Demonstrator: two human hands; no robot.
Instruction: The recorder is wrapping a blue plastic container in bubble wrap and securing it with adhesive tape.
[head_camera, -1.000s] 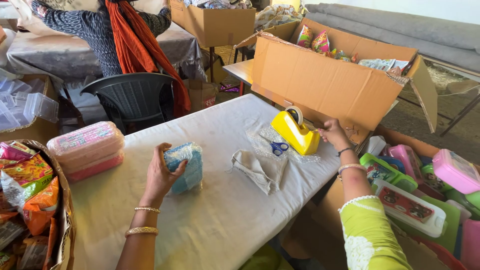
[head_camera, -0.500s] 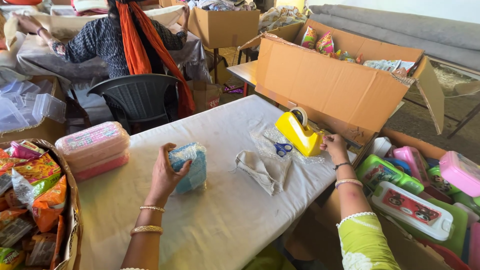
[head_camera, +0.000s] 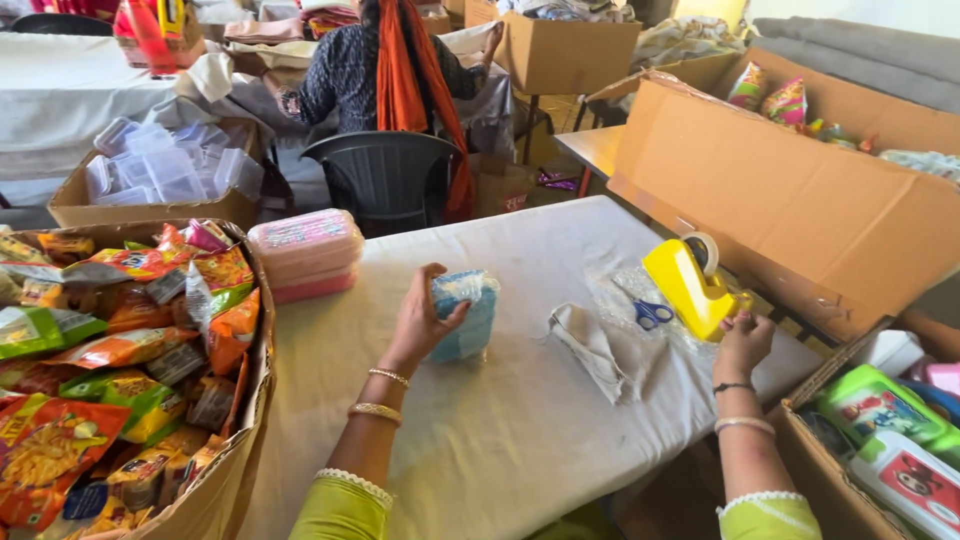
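My left hand (head_camera: 418, 322) is wrapped around the blue plastic-wrapped packet (head_camera: 465, 315), fingers curled on its near side, holding it upright on the white cloth-covered table (head_camera: 500, 440). My right hand (head_camera: 741, 343) is at the yellow plastic tape dispenser (head_camera: 690, 286), fingertips pinched at its lower edge; what they grip I cannot tell. Left of the dispenser lie blue-handled scissors (head_camera: 651, 313) and a folded grey cloth (head_camera: 598, 350), with the packet further left.

One tape dispenser (head_camera: 692, 285), one scissors (head_camera: 651, 314), three pink boxes (head_camera: 305, 255).
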